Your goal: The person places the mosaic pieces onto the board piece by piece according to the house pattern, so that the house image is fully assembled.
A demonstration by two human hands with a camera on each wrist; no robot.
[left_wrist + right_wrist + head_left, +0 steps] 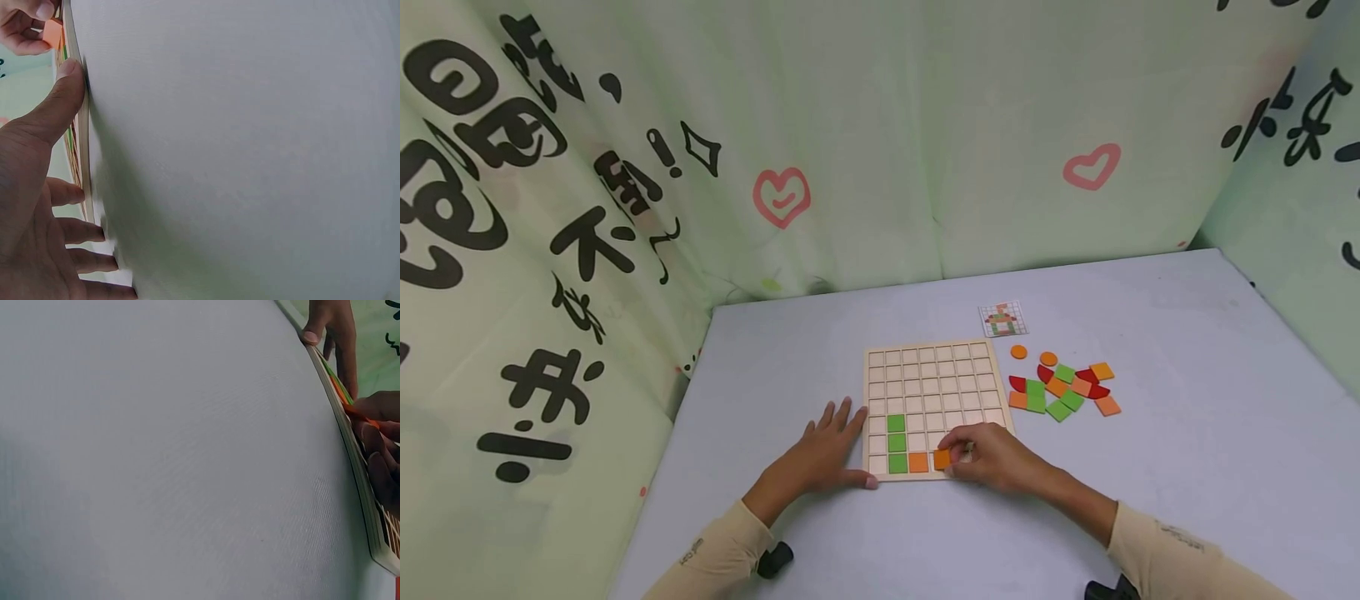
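A wooden grid board (932,344) lies on the table, its squares framed by raised strips. Three green square tiles (897,442) form a column near its left side, with an orange square tile (918,462) beside the lowest one. My right hand (992,458) pinches another orange square tile (942,459) between thumb and fingers over the bottom row; the left wrist view shows this held tile (52,34) tilted. My left hand (827,446) rests with spread fingers against the board's left edge, thumb at the near corner. In the left wrist view its fingers (84,231) are straight.
Right of the board lies a loose pile of green, orange and red tiles (1060,390), some overlapping. Two orange round tiles (1018,352) sit just behind the pile. A small pattern card (1003,319) lies beyond the board. A printed curtain (865,150) hangs behind the table.
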